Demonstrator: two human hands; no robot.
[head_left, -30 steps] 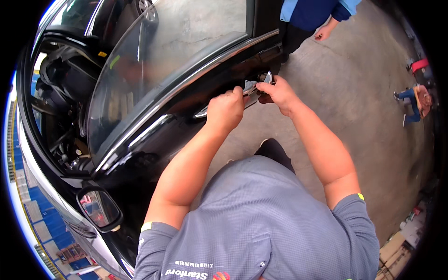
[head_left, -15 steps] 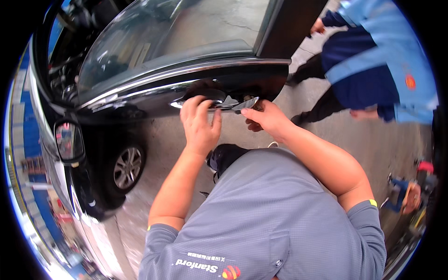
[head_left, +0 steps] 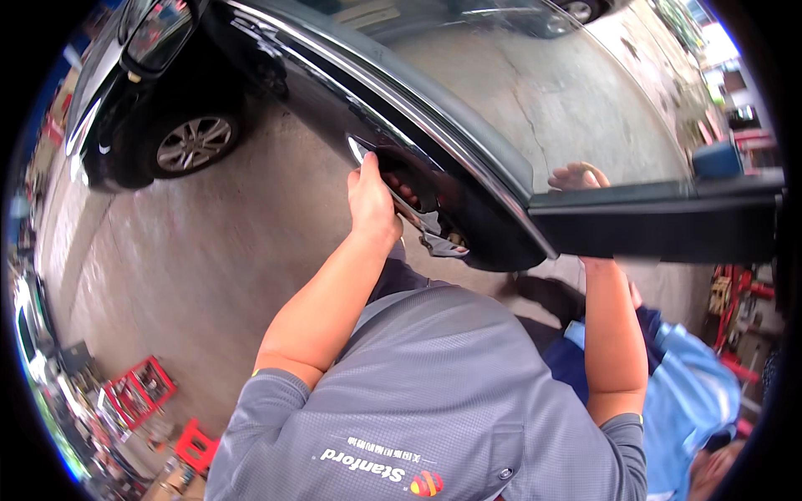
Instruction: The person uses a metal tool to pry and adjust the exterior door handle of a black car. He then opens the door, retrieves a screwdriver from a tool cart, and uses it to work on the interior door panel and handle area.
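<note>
Between the thumb and bent fingers of the person's left hand [head_left: 373, 209] is the chrome door handle [head_left: 411, 215] of a black car door [head_left: 493, 230]. The thumb lies along the handle near its front end, and the other fingers curl behind it, nearly closed and mostly hidden. Just beyond these fingers, at the handle's back end, a silver piece [head_left: 443, 245] with an uneven edge sits by an opening in the door.

Well to the right, the right hand [head_left: 578, 176] is partly hidden by the dark window frame [head_left: 668, 238]; its fingers look loosely bent, but whether they grip or touch anything cannot be told. Below that hand is a person in a blue jacket [head_left: 689, 384]. Forward of the left fingers are a wheel [head_left: 197, 144] and a side mirror [head_left: 159, 35].
</note>
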